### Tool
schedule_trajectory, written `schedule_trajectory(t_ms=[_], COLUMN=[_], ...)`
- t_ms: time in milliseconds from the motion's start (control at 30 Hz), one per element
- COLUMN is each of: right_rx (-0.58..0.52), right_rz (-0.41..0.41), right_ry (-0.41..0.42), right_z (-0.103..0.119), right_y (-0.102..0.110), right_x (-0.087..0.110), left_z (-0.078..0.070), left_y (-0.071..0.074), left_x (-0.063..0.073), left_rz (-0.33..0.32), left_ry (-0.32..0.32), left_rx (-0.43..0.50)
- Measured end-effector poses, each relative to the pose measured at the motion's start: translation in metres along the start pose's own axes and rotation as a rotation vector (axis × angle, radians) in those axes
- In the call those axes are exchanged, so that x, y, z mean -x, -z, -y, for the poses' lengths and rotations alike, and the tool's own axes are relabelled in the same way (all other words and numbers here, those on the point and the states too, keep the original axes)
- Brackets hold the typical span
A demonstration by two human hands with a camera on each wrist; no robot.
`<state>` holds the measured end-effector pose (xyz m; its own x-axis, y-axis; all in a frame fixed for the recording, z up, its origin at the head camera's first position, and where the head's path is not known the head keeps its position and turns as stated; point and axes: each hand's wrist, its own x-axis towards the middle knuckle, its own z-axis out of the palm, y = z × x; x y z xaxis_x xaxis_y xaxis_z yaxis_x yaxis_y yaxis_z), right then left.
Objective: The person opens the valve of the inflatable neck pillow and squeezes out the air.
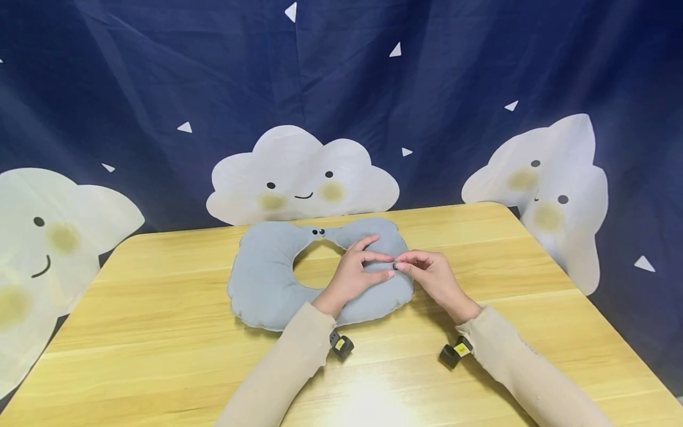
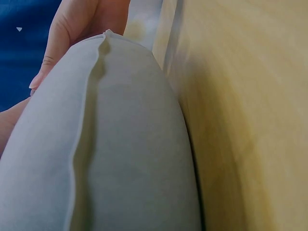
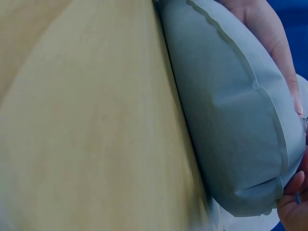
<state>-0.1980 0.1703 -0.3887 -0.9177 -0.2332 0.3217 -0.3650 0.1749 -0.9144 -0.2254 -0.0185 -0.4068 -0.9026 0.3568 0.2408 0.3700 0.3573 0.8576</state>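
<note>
A puffed-up grey neck pillow (image 1: pixel 261 267) lies flat on the table. Its small valve (image 1: pixel 395 266) sits on the right lobe, and my right hand (image 1: pixel 434 277) pinches it between thumb and index finger. My left hand (image 1: pixel 352 273) rests on the same lobe with fingers spread, its thumb and index tips on either side of the valve. From the right wrist, the valve (image 3: pixel 304 123) shows only at the frame's edge, between the two hands. The left wrist view shows the pillow's seamed side (image 2: pixel 134 106), which hides most of both hands.
The wooden table (image 1: pixel 160 356) extends around the pillow. Two dark snaps (image 1: pixel 318 232) join the pillow's ends at the back. Behind the table hangs a navy curtain (image 1: pixel 341 77) with white clouds. A small black camera is strapped at each wrist.
</note>
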Motion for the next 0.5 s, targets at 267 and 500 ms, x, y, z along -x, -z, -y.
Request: schedule_trajectory(t_ms=[267,500], right_rx=[0.018,0.011], right_rz=[-0.026,-0.046], right_ry=[0.037,0.047], right_z=[-0.0007,0.0024], right_y=[-0.0027,-0.0069], right_x=[-0.0006,0.001], left_z=[-0.0009,-0.0029], left_y=[0.0003,0.0006], left_x=[-0.0007,0.0009], left_rz=[-0.002,-0.007], left_ry=[-0.013,-0.034], left_rx=[-0.017,-0.056])
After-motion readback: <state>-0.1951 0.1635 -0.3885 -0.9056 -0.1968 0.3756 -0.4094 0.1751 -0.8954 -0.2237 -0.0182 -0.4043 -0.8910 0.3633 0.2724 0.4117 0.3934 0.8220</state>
